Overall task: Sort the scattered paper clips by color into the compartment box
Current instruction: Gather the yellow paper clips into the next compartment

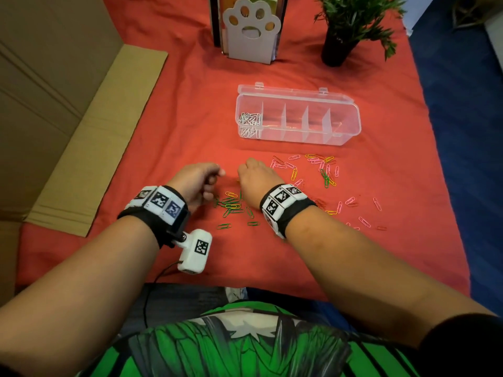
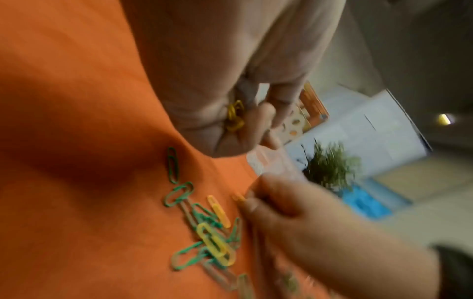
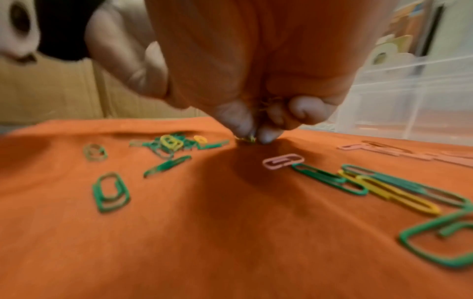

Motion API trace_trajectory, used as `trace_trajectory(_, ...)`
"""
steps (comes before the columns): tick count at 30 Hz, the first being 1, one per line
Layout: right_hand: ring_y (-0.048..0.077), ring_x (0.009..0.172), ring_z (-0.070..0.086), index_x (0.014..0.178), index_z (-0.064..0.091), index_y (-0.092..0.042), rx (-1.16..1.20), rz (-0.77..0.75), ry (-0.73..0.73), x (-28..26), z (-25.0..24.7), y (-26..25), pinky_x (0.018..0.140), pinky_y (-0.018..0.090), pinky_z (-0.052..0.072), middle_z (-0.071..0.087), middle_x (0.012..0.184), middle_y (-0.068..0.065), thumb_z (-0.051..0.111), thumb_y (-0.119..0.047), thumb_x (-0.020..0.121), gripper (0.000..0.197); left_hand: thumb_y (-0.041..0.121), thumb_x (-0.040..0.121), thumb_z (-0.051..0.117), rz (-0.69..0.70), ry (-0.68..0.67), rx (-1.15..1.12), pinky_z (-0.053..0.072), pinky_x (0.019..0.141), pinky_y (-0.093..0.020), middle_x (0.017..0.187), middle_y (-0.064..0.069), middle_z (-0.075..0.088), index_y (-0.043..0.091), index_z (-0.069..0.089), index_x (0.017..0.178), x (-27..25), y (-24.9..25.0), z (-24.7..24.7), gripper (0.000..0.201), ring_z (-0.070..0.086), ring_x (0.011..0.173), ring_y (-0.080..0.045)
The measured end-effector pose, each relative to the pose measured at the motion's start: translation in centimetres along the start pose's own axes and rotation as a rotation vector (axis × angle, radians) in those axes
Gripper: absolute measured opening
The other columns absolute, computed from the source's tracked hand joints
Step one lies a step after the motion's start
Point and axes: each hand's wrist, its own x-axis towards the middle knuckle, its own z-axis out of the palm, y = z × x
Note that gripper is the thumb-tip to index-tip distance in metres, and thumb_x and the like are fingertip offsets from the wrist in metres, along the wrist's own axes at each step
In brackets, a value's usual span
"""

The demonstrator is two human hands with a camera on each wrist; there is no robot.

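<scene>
My left hand (image 1: pixel 213 180) hovers just above the red cloth, fingers curled round a few yellow paper clips (image 2: pixel 235 115). Beside it my right hand (image 1: pixel 245 172) is down at the cloth, where its fingertips (image 3: pixel 266 134) pinch a yellow clip (image 3: pixel 247 139); more clips seem tucked in its palm. A heap of green and yellow clips (image 1: pixel 232 205) lies between my wrists. Pink, yellow and green clips (image 1: pixel 313 170) are scattered to the right. The clear compartment box (image 1: pixel 345 123) stands open beyond them, with silver clips (image 1: pixel 249 123) in its leftmost compartment.
A paw-shaped holder (image 1: pixel 251 28) and a potted plant (image 1: pixel 340 42) stand at the back of the cloth. Cardboard (image 1: pixel 95 131) lies along the left edge. Blue floor (image 1: pixel 462 131) borders the right. More pink clips (image 1: pixel 364 213) lie near my right forearm.
</scene>
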Motion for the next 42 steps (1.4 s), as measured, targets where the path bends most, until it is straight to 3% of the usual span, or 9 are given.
trace_trajectory(2,0.035,0.114,0.05,0.115,0.049,0.0,0.085,0.064,-0.078,0.2,-0.5,0.7,0.095,0.04,0.041,0.052,0.12,0.02,0.043,-0.006,0.088,0.029,0.024,0.085,0.061,0.178,0.059,0.405,0.029,0.04,-0.015,0.044,0.007,0.047,0.017,0.062,0.067,0.5,-0.8,0.6,0.02,0.037,0.037,-0.007)
trace_trajectory(6,0.026,0.087,0.06,0.092,0.054,-0.016,0.665,0.326,-0.023,-1.2,-1.8,3.0,0.074,0.032,0.043,0.065,0.091,0.011,0.045,-0.01,0.092,0.011,0.027,0.076,0.071,0.441,0.089,1.136,0.045,0.074,-0.024,0.09,-0.005,0.073,0.019,0.072,0.096,0.6,-1.7,0.9,0.022,0.066,0.083,-0.019)
trace_trajectory(9,0.007,0.051,0.048,0.101,0.053,-0.021,1.152,0.437,0.003,-3.8,-2.2,4.2,0.049,0.023,0.036,0.051,0.068,-0.001,0.039,-0.001,0.094,0.025,0.026,0.077,0.07,0.488,0.117,1.202,0.046,0.084,-0.025,0.101,-0.004,0.073,0.02,0.071,0.1,0.6,-1.5,1.1,0.024,0.066,0.098,-0.02)
trace_trajectory(16,0.013,0.054,0.048,0.078,0.055,-0.011,1.923,0.543,0.003,-9.6,-1.6,5.8,0.049,0.022,0.045,0.046,0.068,0.004,0.038,-0.007,0.092,0.023,0.022,0.078,0.062,0.452,0.11,1.285,0.046,0.074,-0.031,0.084,-0.012,0.071,0.015,0.066,0.077,0.8,-1.5,1.9,0.008,0.064,0.084,-0.029)
trace_trajectory(20,0.009,0.054,0.039,0.069,0.051,-0.02,1.244,0.587,-0.036,-11.0,-0.3,6.1,0.045,0.017,0.033,0.046,0.066,-0.003,0.05,-0.009,0.089,0.023,0.017,0.087,0.046,0.18,0.06,0.69,0.036,0.051,-0.027,0.061,-0.006,0.046,0.015,0.047,0.066,0.3,-0.9,2.7,0.021,0.043,0.051,-0.019)
trace_trajectory(23,0.017,0.078,0.047,0.077,0.057,-0.016,0.586,0.455,-0.043,-12.1,1.2,6.3,0.067,0.026,0.042,0.049,0.077,-0.002,0.053,-0.009,0.085,0.011,0.012,0.071,0.037,-0.108,-0.142,-0.022,0.022,0.039,-0.014,0.056,0.0,0.037,0.018,0.039,0.06,-0.7,0.0,2.6,0.012,0.031,0.039,-0.01)
trace_trajectory(27,0.031,0.108,0.05,0.106,0.054,-0.008,0.396,0.455,-0.002,-13.3,3.5,5.7,0.096,0.033,0.041,0.049,0.112,0.015,0.059,-0.025,0.085,0.028,0.019,0.047,0.046,-0.128,-0.384,-0.299,0.032,0.042,-0.015,0.058,-0.007,0.05,0.01,0.052,0.057,-2.3,0.7,2.6,0.015,0.043,0.045,-0.015)
trace_trajectory(34,0.033,0.111,0.052,0.113,0.049,0.0,0.246,0.432,0.062,-12.6,4.5,3.9,0.095,0.036,0.044,0.052,0.117,0.019,0.049,-0.009,0.086,0.028,0.019,0.083,0.057,0.087,0.031,0.342,0.019,0.034,-0.012,0.048,0.002,0.036,0.017,0.05,0.058,-1.2,-1.2,4.6,0.026,0.028,0.031,-0.005)
trace_trajectory(42,0.016,0.061,0.047,0.093,0.053,-0.022,0.988,0.59,0.021,-11.4,2.8,5.2,0.056,0.025,0.036,0.048,0.068,-0.002,0.047,-0.004,0.088,0.019,0.026,0.068,0.078,0.352,0.121,1.298,0.041,0.074,-0.022,0.091,-0.004,0.072,0.017,0.073,0.084,-1.4,-1.8,3.2,0.019,0.065,0.089,-0.021)
